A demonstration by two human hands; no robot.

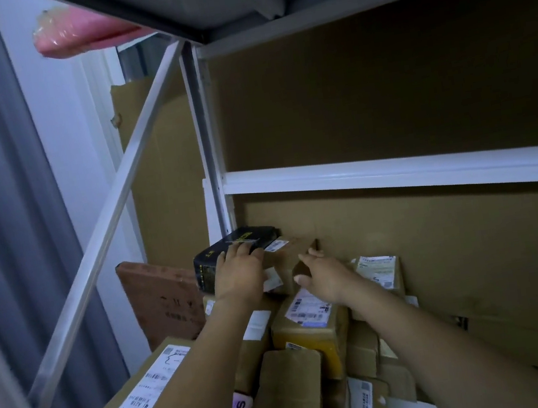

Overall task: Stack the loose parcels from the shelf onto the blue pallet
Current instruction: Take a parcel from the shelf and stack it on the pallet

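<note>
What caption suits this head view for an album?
Atop piled parcels, the left hand touches a black box, the right hand a brown carton.
</note>
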